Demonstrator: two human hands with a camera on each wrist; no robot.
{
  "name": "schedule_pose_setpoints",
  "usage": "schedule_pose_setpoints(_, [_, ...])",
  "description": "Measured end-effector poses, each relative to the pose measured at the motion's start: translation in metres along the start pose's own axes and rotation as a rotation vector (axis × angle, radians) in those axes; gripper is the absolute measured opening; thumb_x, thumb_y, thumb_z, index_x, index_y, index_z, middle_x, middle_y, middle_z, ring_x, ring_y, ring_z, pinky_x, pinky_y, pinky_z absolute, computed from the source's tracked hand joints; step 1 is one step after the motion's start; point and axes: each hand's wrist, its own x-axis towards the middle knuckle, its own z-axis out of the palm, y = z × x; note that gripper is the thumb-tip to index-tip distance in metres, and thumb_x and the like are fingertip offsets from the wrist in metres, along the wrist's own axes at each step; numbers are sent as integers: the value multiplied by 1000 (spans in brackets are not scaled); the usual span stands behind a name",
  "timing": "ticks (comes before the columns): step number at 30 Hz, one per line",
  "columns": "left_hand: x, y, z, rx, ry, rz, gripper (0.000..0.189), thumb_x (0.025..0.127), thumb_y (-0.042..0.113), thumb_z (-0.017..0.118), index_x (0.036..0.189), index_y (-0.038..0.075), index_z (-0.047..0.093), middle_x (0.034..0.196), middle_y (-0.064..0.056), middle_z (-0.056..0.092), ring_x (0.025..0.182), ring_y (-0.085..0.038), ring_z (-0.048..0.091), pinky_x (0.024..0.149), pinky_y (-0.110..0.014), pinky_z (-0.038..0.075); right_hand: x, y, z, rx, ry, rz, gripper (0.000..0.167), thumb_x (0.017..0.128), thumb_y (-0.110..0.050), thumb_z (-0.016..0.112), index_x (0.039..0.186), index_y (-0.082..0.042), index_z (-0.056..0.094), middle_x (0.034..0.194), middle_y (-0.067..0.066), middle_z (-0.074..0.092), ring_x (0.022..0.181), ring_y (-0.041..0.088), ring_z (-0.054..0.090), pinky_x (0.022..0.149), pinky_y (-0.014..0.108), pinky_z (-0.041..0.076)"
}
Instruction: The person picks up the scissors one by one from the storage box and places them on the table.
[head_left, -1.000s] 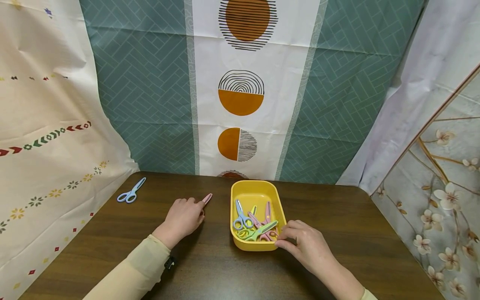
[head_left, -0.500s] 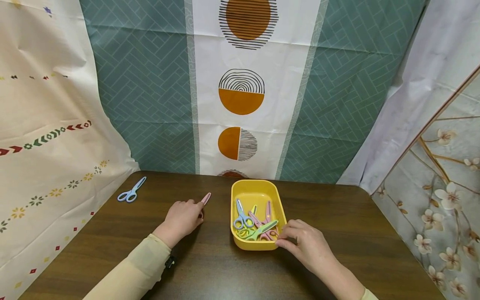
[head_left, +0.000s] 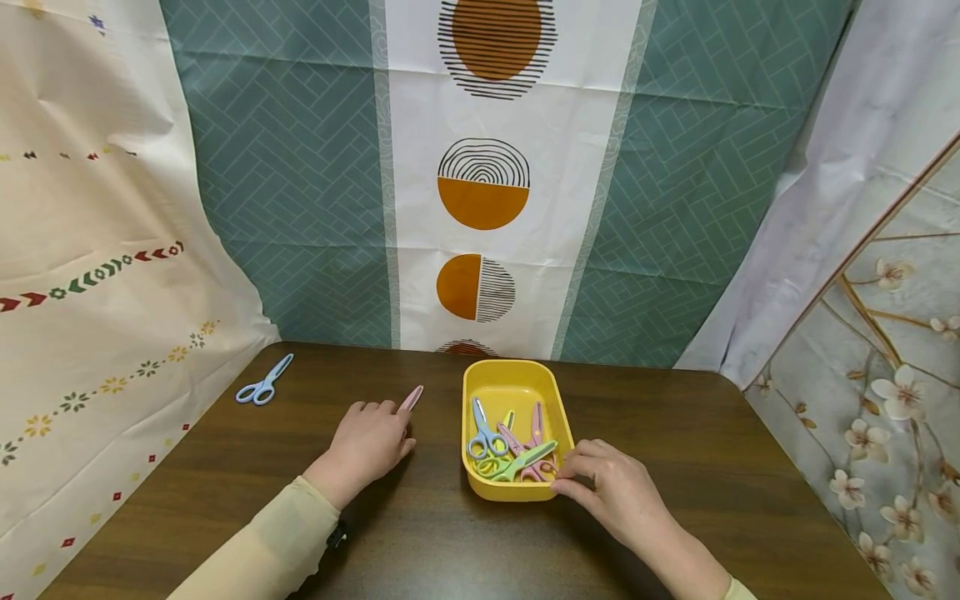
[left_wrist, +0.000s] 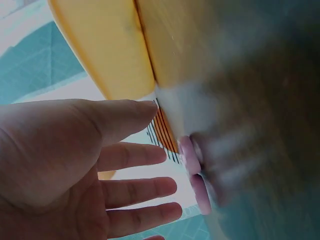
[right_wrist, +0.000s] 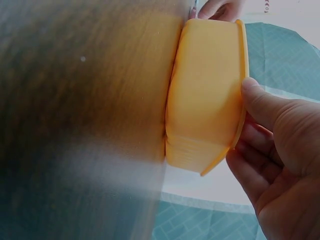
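In the head view my left hand (head_left: 367, 442) hovers over pink scissors (head_left: 412, 398) on the table, covering their handles. The left wrist view shows its fingers straight and spread, apart from the scissors' pink handle loops (left_wrist: 190, 155). My right hand (head_left: 618, 492) pinches the near right corner of a yellow bin's rim (head_left: 517, 492). From the right wrist, the thumb lies on one side of the rim and the fingers on the other (right_wrist: 260, 135). Inside the bin lie blue scissors (head_left: 487, 442), green scissors (head_left: 517, 462), and pink and yellow ones, partly overlapping.
Another pair of light blue scissors (head_left: 262, 385) lies at the far left of the brown wooden table (head_left: 435, 542). Hanging cloths stand behind the table and at both sides, such as the green and white cloth (head_left: 315, 250) at the back.
My left hand has loosened slightly, its thumb now sticking out away from the scissors. The pink scissors have barely shifted. My right hand and the bin have stayed still.
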Motion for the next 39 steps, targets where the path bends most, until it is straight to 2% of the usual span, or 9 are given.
schedule_pose_setpoints(3, [-5, 4, -3, -13, -20, 12, 35, 98, 37, 86, 112, 7, 76, 119, -17, 75, 109, -39, 74, 104, -62, 52, 0, 1, 0, -8, -3, 7, 21, 82, -28, 98, 87, -34, 79, 93, -27, 63, 87, -2, 58, 76, 28, 58])
schedule_pose_setpoints(6, [-8, 6, -4, -26, -50, 20, 41, 98, 39, 85, 118, 5, 75, 123, -19, 75, 115, -39, 73, 109, -65, 49, 0, 1, -1, -11, -12, 17, 20, 82, -28, 98, 88, -34, 79, 93, -26, 63, 88, -2, 58, 77, 28, 59])
schedule_pose_setpoints(18, [-9, 8, -1, -49, -129, 2, 42, 99, 40, 84, 117, 4, 75, 121, -18, 76, 110, -38, 76, 112, -67, 45, 0, 1, 0, -15, -21, 23, 19, 83, -28, 97, 88, -33, 79, 93, -26, 63, 87, -2, 58, 77, 29, 59])
schedule_pose_setpoints(24, [-9, 6, 0, -36, -129, 2, 40, 99, 40, 84, 116, 5, 75, 122, -16, 77, 110, -36, 76, 110, -66, 47, 0, 1, 0, -15, -18, 22, 19, 83, -28, 97, 88, -33, 79, 93, -26, 64, 87, -2, 58, 76, 29, 59])
schedule_pose_setpoints(31, [-8, 4, -4, -30, -148, -17, 41, 99, 38, 83, 122, 5, 76, 129, -14, 77, 114, -35, 76, 109, -65, 48, -1, 1, 0, -15, -13, 23, 20, 83, -28, 97, 88, -34, 79, 94, -26, 64, 88, -2, 58, 77, 29, 59])
schedule_pose_setpoints(39, [-7, -4, 0, 17, -168, -45, 44, 101, 42, 81, 127, 6, 77, 138, -12, 74, 117, -39, 69, 92, -58, 52, -1, 1, 0, -12, -10, 19, 20, 82, -28, 97, 88, -33, 79, 94, -26, 64, 89, -2, 59, 78, 30, 60])
